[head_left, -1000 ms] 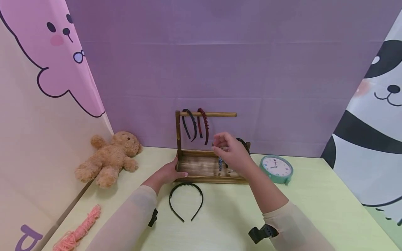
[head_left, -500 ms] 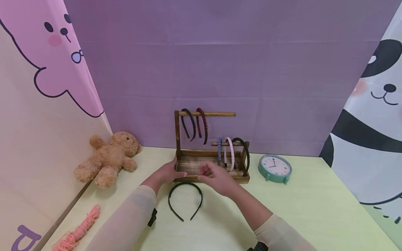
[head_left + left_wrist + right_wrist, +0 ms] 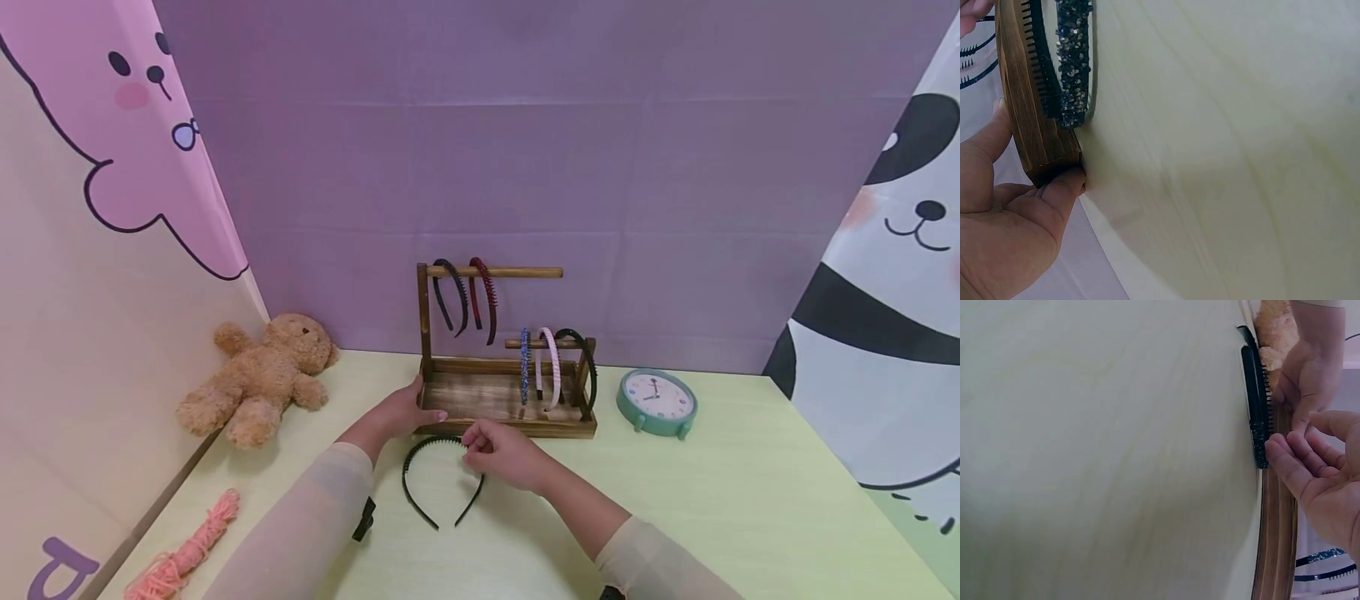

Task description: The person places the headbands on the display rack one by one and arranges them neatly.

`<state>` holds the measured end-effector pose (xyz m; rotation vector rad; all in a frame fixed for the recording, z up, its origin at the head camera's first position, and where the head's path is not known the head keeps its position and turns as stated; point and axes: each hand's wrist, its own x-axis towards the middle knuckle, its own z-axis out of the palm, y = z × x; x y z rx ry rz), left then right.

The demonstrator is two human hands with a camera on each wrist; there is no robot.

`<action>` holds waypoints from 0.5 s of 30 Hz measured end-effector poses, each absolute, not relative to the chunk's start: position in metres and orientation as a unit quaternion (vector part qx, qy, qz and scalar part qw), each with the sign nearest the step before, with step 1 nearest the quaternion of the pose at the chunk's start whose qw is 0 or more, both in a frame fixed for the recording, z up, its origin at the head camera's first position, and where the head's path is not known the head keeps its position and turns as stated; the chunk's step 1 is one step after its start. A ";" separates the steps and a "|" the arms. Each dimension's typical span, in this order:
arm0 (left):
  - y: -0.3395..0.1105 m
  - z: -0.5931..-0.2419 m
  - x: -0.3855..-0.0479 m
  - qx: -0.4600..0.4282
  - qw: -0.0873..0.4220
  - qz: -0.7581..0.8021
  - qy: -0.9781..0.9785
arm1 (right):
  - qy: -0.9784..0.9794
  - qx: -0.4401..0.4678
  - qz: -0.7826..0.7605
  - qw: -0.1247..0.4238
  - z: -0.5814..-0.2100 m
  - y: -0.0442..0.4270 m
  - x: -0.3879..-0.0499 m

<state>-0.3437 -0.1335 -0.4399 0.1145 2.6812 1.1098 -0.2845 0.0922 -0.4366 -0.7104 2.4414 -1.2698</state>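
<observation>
A wooden headband rack stands toward the back of the table. My left hand grips the left end of its tray, and the left wrist view shows that hand with thumb and fingers around the wood. A black toothed headband lies flat in front of the rack, its ends toward me. Over its upper right side is my right hand, fingers loosely bent. In the right wrist view the fingertips are beside the headband, not closed around it; whether they touch it I cannot tell.
On the upper bar hang a dark headband and a red one. The lower bar carries a blue glittery headband, a pale pink one and a black one. A teal clock lies right, a teddy bear and pink yarn left.
My right hand has come down and toward me from the lower bar, past the tray, to the headband on the table. The left hand has kept its grip on the rack.
</observation>
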 end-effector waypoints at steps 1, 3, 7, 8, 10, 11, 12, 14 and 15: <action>-0.134 -0.440 -0.344 0.040 0.118 0.378 0.917 | 0.852 -0.246 -0.436 0.152 -0.436 0.094 -0.284; -0.133 -0.441 -0.345 0.041 0.117 0.379 0.917 | 0.863 -0.247 -0.414 0.150 -0.433 0.097 -0.285; -0.133 -0.442 -0.346 0.040 0.119 0.381 0.916 | 0.900 -0.230 -0.346 0.131 -0.426 0.106 -0.285; -0.133 -0.442 -0.346 0.039 0.121 0.382 0.915 | 0.911 -0.222 -0.325 0.123 -0.424 0.108 -0.285; -0.133 -0.442 -0.346 0.038 0.123 0.383 0.915 | 0.927 -0.206 -0.293 0.109 -0.422 0.111 -0.285; -0.134 -0.442 -0.346 0.036 0.123 0.382 0.915 | 0.933 -0.201 -0.279 0.105 -0.422 0.112 -0.285; -0.134 -0.442 -0.346 0.035 0.124 0.382 0.915 | 0.937 -0.202 -0.266 0.105 -0.422 0.112 -0.284; -0.134 -0.443 -0.346 0.036 0.123 0.382 0.915 | 0.940 -0.213 -0.243 0.111 -0.423 0.109 -0.281; -0.134 -0.443 -0.346 0.036 0.122 0.383 0.915 | 0.939 -0.221 -0.236 0.121 -0.423 0.107 -0.279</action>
